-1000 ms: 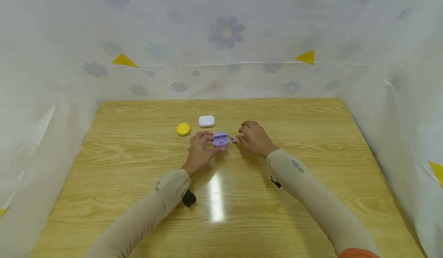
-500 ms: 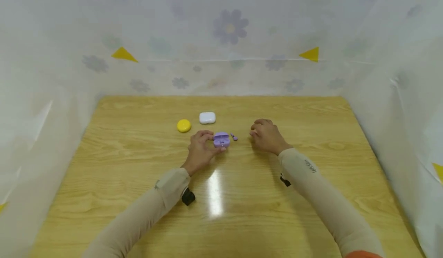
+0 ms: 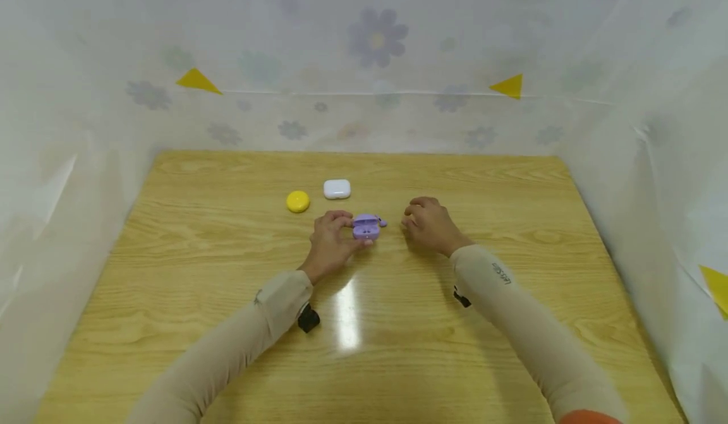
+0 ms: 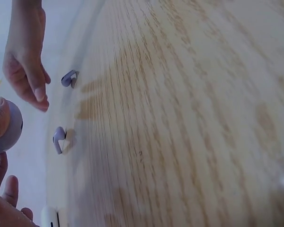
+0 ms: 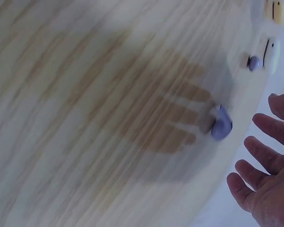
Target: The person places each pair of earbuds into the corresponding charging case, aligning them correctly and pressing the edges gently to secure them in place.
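Observation:
In the head view my left hand point(image 3: 331, 241) holds a lilac earbud case point(image 3: 366, 231), its lid up, between thumb and fingers. The case is above the table in the left wrist view. One lilac earbud point(image 3: 382, 223) shows just past the case's right side, partly covered by it. A second lilac earbud point(image 4: 67, 79) lies on the table by my right hand point(image 3: 432, 225), hidden beneath that hand in the head view. My right hand hovers with fingers relaxed and spread, holding nothing; the same earbud point(image 5: 221, 125) is beyond its fingertips in the right wrist view.
A white earbud case point(image 3: 337, 189) lies behind the lilac one, lid down. Left of it sits a round yellow case point(image 3: 297, 201). The wood-grain table point(image 3: 227, 247) is enclosed by flower-printed sheeting point(image 3: 375, 121) at the back and sides.
My right hand has moved right, away from the earbud beside the case. My left hand has shifted the case slightly right, so it now overlaps that earbud in the head view.

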{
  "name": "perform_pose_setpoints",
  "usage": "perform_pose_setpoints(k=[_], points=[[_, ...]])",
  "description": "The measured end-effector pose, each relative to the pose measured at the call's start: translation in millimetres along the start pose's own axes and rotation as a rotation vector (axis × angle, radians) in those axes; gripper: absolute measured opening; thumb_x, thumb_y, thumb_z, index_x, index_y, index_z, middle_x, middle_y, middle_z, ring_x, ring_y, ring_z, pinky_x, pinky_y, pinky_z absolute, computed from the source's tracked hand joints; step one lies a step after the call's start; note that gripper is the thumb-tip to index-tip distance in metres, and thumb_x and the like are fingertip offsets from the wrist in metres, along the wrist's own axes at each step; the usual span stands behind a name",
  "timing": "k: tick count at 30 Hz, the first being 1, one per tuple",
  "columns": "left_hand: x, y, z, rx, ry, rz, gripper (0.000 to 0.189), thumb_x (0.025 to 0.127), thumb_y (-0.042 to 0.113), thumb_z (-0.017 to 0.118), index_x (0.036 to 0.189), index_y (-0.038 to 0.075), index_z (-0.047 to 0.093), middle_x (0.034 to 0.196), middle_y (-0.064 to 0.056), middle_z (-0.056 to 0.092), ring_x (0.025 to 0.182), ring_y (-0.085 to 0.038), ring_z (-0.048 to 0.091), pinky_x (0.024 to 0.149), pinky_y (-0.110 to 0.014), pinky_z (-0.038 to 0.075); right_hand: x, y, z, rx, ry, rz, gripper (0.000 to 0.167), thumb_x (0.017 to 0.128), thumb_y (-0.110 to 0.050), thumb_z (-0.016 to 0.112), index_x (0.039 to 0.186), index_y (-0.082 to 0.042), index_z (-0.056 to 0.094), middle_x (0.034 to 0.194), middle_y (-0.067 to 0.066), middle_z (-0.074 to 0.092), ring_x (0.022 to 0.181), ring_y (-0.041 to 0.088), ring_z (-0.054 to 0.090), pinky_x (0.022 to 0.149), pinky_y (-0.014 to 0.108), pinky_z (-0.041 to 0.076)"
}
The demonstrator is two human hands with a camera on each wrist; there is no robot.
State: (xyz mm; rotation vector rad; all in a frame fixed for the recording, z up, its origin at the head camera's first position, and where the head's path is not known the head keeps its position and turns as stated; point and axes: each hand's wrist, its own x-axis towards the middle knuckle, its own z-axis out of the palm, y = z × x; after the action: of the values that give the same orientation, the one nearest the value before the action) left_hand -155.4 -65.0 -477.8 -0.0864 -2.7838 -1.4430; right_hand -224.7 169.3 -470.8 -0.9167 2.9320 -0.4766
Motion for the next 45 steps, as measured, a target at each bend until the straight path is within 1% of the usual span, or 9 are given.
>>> perform_pose_setpoints(k=[4,9,11,15,19,26,36,40,45], points=[[0.4,2.5,1.2,0.008,0.004,0.0,0.043,0.073,0.029,0.084,0.101,0.0,0.068,0.125,-0.006,0.054,0.121,-0.03,0.039,0.094,-0.056,0.026,9.6,-11,7,-0.018,-0.015,-0.049,0.024,0.094,-0.014,0.058,0.113,0.0,0.063,0.124,0.022,0.056,0.12,0.043,0.047,0.088,0.059,0.044],[1.0,4.9,2.4,0.012,-0.005,-0.002,0.043,0.073,0.029,0.084,0.101,0.001,0.068,0.125,-0.006,0.054,0.121,-0.029,0.039,0.094,-0.056,0.026,17.9,-13,11,-0.025,-0.025,-0.124,0.033,0.092,-0.005,0.056,0.125,-0.006,0.057,0.131,0.021,0.051,0.125,0.04,0.043,0.096,0.06,0.037],[1.2,4.9,2.6,0.021,-0.007,-0.004,0.043,0.073,0.03,0.084,0.101,0.001,0.068,0.125,-0.005,0.054,0.121,-0.028,0.039,0.093,-0.056,0.026,20.4,-13,11,-0.039,-0.026,-0.165,0.033,0.092,-0.004,0.057,0.125,-0.009,0.058,0.132,0.021,0.05,0.125,0.04,0.042,0.097,0.061,0.036],[1.1,4.7,2.5,0.027,-0.001,0.002,0.043,0.073,0.029,0.084,0.102,0.001,0.068,0.125,-0.005,0.054,0.12,-0.028,0.039,0.093,-0.057,0.026,23.6,-14,9,-0.082,-0.064,-0.232,0.03,0.093,-0.007,0.06,0.123,-0.012,0.062,0.135,0.022,0.048,0.125,0.042,0.041,0.097,0.061,0.035],[0.4,4.1,2.7,0.016,0.001,0.011,0.043,0.072,0.027,0.084,0.101,0.0,0.068,0.125,-0.006,0.055,0.12,-0.029,0.04,0.093,-0.057,0.025,25.3,-14,7,-0.109,-0.099,-0.261,0.025,0.094,-0.011,0.06,0.118,-0.013,0.067,0.136,0.021,0.047,0.126,0.043,0.04,0.099,0.059,0.034],[0.8,2.1,1.8,0.008,0.001,0.002,0.042,0.073,0.027,0.084,0.102,0.001,0.068,0.124,-0.006,0.054,0.12,-0.027,0.039,0.094,-0.056,0.024,28.6,-12,9,-0.117,-0.103,-0.265,0.019,0.095,-0.018,0.061,0.109,-0.013,0.071,0.134,0.018,0.05,0.125,0.042,0.041,0.099,0.059,0.032],[0.5,0.8,-0.7,-0.004,-0.007,-0.011,0.042,0.073,0.028,0.084,0.101,0.001,0.067,0.125,-0.005,0.053,0.122,-0.028,0.037,0.096,-0.056,0.024,31.7,-16,14,-0.089,-0.07,-0.24,0.017,0.094,-0.018,0.061,0.091,-0.006,0.071,0.124,0.015,0.057,0.122,0.037,0.044,0.1,0.056,0.033],[0.5,0.6,-0.3,-0.013,-0.004,-0.013,0.042,0.073,0.027,0.084,0.101,0.001,0.068,0.125,-0.005,0.053,0.122,-0.027,0.038,0.096,-0.055,0.023,32.4,-19,15,-0.092,-0.097,-0.211,0.018,0.094,-0.017,0.06,0.086,-0.004,0.069,0.123,0.016,0.057,0.123,0.037,0.043,0.101,0.057,0.032],[0.4,-0.5,-0.6,-0.011,-0.001,-0.017,0.041,0.072,0.026,0.085,0.1,0.001,0.068,0.125,-0.005,0.054,0.122,-0.027,0.038,0.096,-0.056,0.023,33.3,-22,14,-0.093,-0.138,-0.171,0.02,0.095,-0.018,0.058,0.086,-0.004,0.069,0.126,0.016,0.056,0.126,0.038,0.041,0.102,0.058,0.031]])
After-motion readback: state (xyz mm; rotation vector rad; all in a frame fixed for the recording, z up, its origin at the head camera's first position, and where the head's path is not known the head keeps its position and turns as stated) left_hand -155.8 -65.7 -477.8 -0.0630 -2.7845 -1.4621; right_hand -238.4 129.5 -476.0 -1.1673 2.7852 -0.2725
